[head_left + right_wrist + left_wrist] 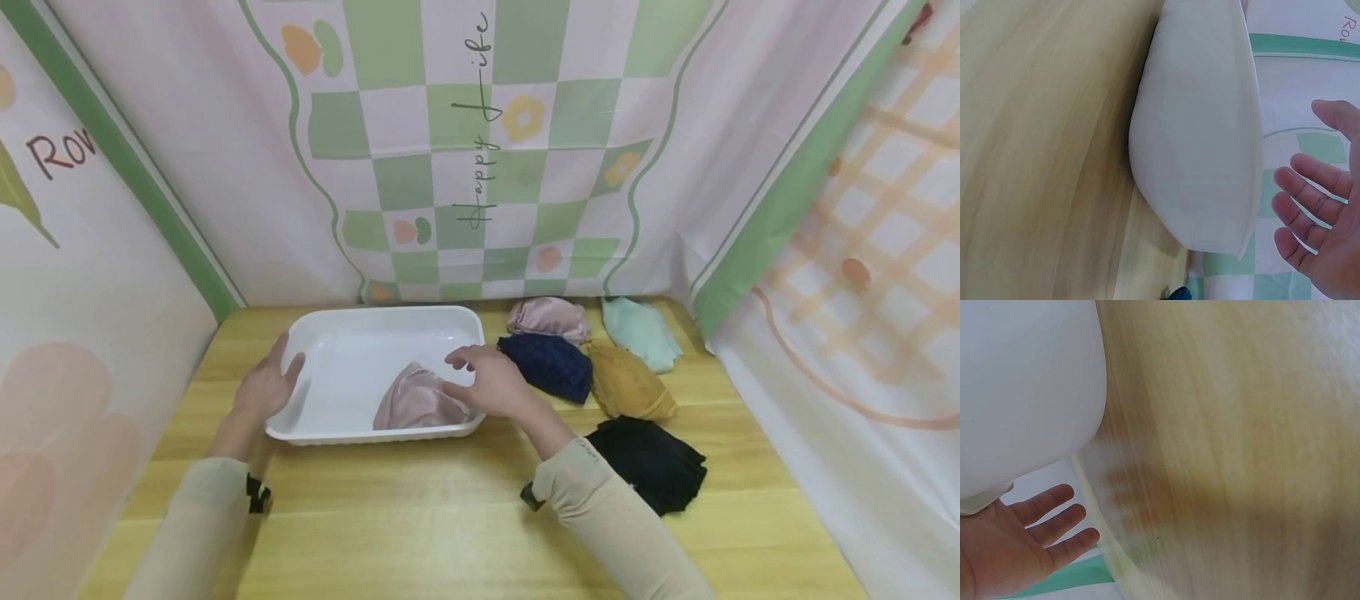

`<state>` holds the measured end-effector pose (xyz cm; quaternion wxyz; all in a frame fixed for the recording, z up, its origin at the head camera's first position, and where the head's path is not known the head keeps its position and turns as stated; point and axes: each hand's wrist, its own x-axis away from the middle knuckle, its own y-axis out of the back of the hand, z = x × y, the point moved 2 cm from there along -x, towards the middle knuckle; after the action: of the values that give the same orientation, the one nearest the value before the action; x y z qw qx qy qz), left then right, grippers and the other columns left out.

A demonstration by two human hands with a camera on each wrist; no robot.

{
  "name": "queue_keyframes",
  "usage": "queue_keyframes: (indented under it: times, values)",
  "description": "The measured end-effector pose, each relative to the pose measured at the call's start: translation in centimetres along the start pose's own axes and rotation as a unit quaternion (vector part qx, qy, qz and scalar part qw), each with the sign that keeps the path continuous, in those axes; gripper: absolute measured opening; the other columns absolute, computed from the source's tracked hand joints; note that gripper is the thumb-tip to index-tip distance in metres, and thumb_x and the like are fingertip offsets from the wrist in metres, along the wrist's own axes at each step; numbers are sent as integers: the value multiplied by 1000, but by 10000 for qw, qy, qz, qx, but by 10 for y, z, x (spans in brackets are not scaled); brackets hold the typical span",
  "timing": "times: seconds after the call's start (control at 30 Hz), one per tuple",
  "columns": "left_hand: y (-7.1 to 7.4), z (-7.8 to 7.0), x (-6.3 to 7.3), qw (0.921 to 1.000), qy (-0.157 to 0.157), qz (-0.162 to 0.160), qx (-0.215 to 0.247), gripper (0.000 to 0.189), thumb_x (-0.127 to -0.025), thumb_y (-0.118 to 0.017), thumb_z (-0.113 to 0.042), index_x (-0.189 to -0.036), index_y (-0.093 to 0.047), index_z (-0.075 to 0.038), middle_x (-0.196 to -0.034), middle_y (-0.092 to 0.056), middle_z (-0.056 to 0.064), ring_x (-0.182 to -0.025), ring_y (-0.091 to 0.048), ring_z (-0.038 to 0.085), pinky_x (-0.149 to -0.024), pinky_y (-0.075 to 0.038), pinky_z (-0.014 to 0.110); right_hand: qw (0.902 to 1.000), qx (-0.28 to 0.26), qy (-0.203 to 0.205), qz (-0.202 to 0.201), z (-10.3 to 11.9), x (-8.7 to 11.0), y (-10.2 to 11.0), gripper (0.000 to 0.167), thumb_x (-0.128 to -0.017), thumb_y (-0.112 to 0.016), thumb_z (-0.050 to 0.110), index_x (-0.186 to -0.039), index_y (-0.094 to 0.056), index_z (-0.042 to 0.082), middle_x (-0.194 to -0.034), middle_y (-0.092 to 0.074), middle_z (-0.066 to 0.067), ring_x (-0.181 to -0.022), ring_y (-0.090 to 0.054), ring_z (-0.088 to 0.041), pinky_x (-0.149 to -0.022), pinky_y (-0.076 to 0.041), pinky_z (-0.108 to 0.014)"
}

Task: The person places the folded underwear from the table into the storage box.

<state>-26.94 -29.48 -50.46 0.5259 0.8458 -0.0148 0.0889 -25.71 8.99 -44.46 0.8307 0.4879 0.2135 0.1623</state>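
Observation:
A white tray lies on the table, a folded pink satin garment with a cup-like shape in its front right part. At the tray's left rim, my left hand holds on with the thumb over the edge; its other fingers stretch along the outside, as the left wrist view also shows. My right hand hovers above the tray's right rim, beside the pink garment. In the right wrist view, its fingers are spread and loosely bent, with nothing between them.
Right of the tray lie several folded garments: a pink satin one, a navy one, a mustard one, a mint one and a black one beside my right forearm. Printed curtains enclose the wooden table.

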Motion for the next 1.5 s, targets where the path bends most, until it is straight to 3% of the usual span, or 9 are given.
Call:
queue_keyframes:
  times: [0.63,1.5]
  values:
    - [1,0,5,10000,-77,-37,-6,81,-103,-8,-62,-160,7,-7,-157,-18,39,-140,-27,60,-116,-27,68,9989,-223,-398,-68,-11,14,13,46,-89,-71,46,-122,-69,15,-109,-73,-2,-101,-65,-21,-87,-55,-39]
    - [1,-4,3,9997,-217,-110,-21,78,-104,-11,-59,-160,8,-8,-156,-20,40,-138,-29,60,-115,-29,68,9919,-701,-1046,-187,-37,52,34,47,-89,-71,47,-126,-67,18,-116,-71,-2,-110,-65,-24,-95,-55,-44]
